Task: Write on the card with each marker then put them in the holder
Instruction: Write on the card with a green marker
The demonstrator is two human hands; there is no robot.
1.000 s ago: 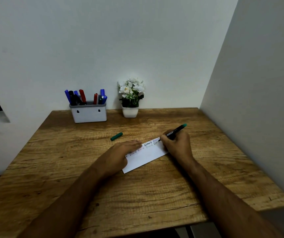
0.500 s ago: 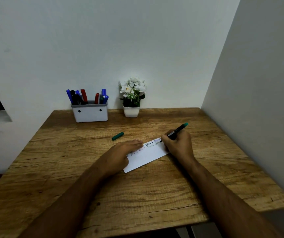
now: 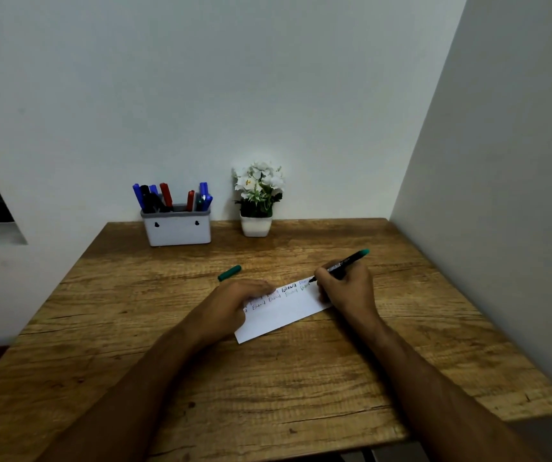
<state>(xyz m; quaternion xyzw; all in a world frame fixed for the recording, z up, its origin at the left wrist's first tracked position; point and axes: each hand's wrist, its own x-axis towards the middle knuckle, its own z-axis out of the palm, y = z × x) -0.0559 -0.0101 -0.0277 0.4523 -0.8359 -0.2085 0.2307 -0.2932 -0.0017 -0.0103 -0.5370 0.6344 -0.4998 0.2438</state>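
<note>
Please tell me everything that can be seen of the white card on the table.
The white card is a long paper-like rectangle lying flat and slanted on the wooden table. Two rows of small handwriting run along its far edge, too small to read. The left hand presses its left end; the right hand rests at its right end, with the marker tip on it.

White card, green cap, grey holder, wood-grain brown table.
</note>
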